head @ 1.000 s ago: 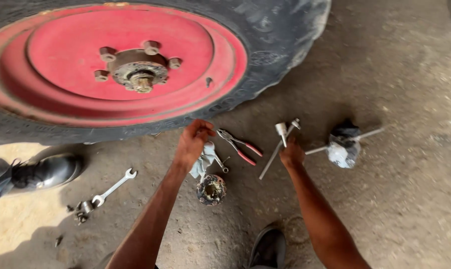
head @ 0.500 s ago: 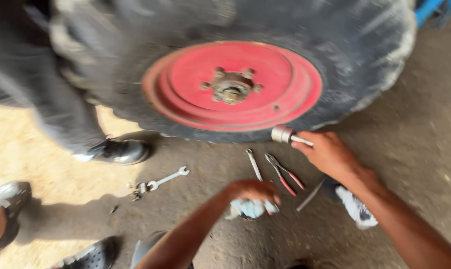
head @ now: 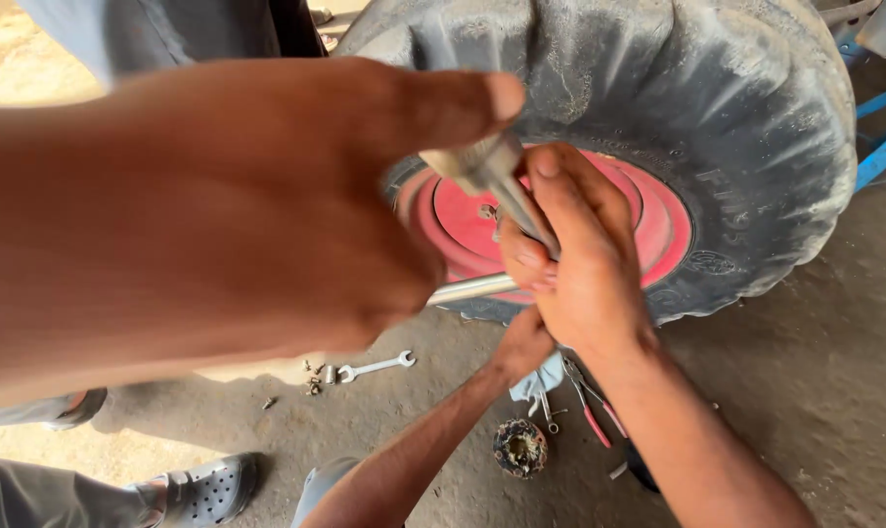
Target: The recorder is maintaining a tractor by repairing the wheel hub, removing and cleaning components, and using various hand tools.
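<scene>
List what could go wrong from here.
The right hand and another person's hand both grip the metal tool; a slip could pinch either hand. The wrench, pliers and small bolts lie loose on the floor near a shoe, easy to kick or lose.

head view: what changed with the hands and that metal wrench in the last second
The right hand raised the metal wrench from the ground to the red wheel. The left hand left the blue cloth and rose under the right hand. Another person's hand came in, gripping the wrench top. Spanner and pliers stayed.
</scene>
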